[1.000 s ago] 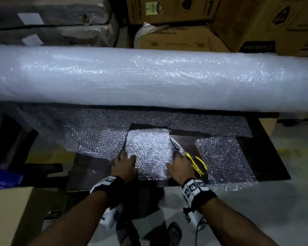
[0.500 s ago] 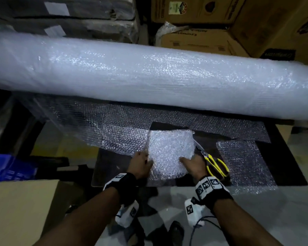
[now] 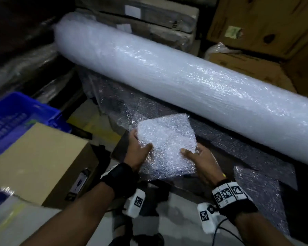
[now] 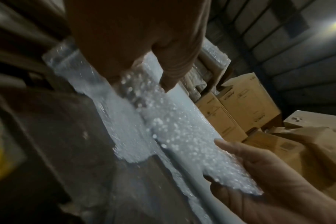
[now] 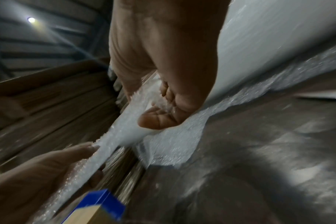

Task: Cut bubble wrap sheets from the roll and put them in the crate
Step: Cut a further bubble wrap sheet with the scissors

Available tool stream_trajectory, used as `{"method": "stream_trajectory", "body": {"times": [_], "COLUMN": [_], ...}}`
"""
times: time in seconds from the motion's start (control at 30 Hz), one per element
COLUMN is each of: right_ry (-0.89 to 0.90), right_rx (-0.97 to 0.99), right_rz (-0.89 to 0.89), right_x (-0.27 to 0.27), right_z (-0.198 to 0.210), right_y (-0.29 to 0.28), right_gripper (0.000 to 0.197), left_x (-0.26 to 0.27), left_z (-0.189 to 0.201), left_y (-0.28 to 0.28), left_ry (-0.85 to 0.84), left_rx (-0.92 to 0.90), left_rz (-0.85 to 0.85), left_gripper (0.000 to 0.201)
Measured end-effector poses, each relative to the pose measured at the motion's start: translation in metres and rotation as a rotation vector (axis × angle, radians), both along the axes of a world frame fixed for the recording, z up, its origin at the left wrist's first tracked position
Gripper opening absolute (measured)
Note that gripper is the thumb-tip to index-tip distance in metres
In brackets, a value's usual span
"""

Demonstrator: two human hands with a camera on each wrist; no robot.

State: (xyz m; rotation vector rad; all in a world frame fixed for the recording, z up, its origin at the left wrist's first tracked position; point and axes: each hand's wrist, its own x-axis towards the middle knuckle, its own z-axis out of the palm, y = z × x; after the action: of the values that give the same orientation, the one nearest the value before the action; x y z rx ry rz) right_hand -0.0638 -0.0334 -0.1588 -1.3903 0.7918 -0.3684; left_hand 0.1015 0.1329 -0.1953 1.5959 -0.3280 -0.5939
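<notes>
A cut bubble wrap sheet is lifted off the dark board, held by both hands. My left hand grips its left edge, thumb on top, and my right hand pinches its lower right edge. Each wrist view shows the sheet edge-on between the left hand and the right hand. The big white bubble wrap roll lies across behind, its loose end spread flat underneath. The blue crate stands at the far left. The scissors are hidden but for a yellow speck by my right wrist.
A closed cardboard box stands between me and the blue crate. Another cut bubble wrap piece lies on the dark board at right. Stacked cartons fill the back behind the roll.
Both hands have lifted the cut sheet off the board and carried it leftward. My head has turned left, bringing the blue crate and the cardboard box into view.
</notes>
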Motion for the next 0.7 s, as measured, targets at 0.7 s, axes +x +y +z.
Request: {"method": "stream_trajectory", "body": {"times": [0.7], "right_ry": [0.216], "right_rx": [-0.594], "right_rz": [0.845], "right_x": [0.311], "right_z": [-0.049], "right_y": [0.253], "right_gripper": [0.038], "left_x": [0.097], "left_z": [-0.02], "left_y": [0.336], "left_ry": [-0.26], "left_rx": [0.673], "left_rz": [0.619], "left_gripper": [0.045]}}
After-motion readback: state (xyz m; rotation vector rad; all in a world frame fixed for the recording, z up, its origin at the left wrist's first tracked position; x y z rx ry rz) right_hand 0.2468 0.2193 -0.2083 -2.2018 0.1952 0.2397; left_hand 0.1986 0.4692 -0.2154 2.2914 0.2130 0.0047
